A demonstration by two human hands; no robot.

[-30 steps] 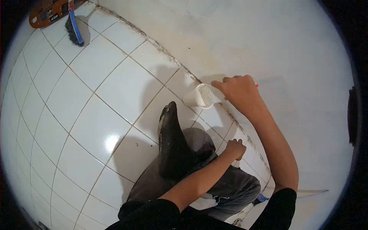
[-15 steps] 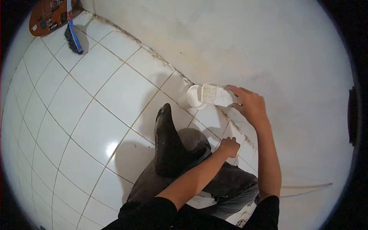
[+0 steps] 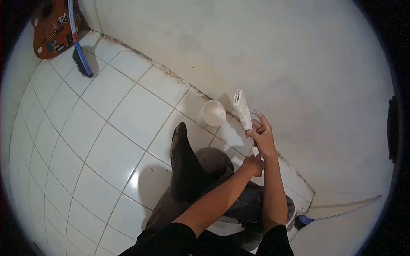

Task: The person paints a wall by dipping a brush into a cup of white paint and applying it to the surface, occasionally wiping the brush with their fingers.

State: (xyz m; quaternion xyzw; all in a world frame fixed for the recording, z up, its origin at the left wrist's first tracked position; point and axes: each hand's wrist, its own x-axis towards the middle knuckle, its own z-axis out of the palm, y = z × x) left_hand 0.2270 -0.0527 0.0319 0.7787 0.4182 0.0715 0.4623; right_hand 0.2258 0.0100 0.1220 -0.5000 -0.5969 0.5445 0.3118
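My right hand (image 3: pixel 262 133) holds a white-coated brush (image 3: pixel 242 109) by its lower end, bristles upward, in front of the wall. Its thumb and fingers pinch the brush, with one finger raised. A white cup (image 3: pixel 214 113) stands on the tiles close to the wall's foot, left of the brush and apart from it. Over my knee, near my right forearm, my left hand (image 3: pixel 254 165) is closed; whatever it may hold is hidden.
A guitar (image 3: pixel 53 36) leans in the far left corner beside a blue-handled brush (image 3: pixel 82 59). The bare wall (image 3: pixel 299 55) rises along the right. A blue object with a thin rod (image 3: pixel 304 221) lies at lower right. My dark-clad foot (image 3: pixel 181 158) is in the middle.
My right hand has drawn the brush away from over the cup and turned it from sideways to upright. The view has shifted slightly, and the blue object at lower right now shows.
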